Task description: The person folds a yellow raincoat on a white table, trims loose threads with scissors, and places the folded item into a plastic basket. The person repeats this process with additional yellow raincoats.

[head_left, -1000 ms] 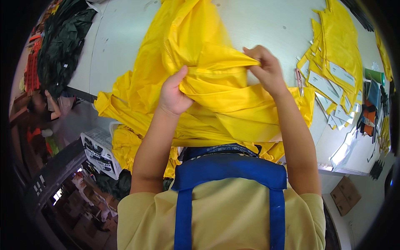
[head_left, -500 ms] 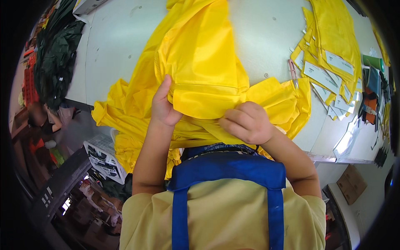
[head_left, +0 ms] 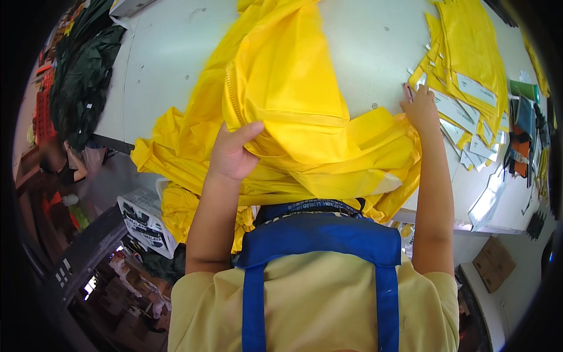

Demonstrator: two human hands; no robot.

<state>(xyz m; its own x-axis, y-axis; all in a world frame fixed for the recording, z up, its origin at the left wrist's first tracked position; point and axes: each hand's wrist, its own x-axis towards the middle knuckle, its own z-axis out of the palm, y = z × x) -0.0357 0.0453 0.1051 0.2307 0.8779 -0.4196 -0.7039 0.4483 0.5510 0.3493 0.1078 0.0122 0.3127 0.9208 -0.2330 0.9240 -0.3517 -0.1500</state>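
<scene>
A large yellow garment [head_left: 293, 105] with a zip lies bunched on the white table [head_left: 170, 64], spilling over its near edge. My left hand [head_left: 231, 154] grips a fold of this yellow fabric at its left side, thumb on top. My right hand [head_left: 420, 107] is stretched out to the right, its fingers on a small pink-handled tool [head_left: 407, 91] beside the garment's right edge; whether it has hold of the tool is unclear. I wear a pale yellow shirt and a blue apron.
Stacked yellow folded pieces with white labels [head_left: 469, 76] lie at the right. Dark green garments [head_left: 82, 76] are piled at the left end. A printed white bag [head_left: 143, 223] stands below the table edge. Cardboard boxes [head_left: 495, 264] sit on the floor at right.
My right hand has left the fabric near my body and reached out right to the tool by the label stacks. My left hand keeps its grip, slightly shifted.
</scene>
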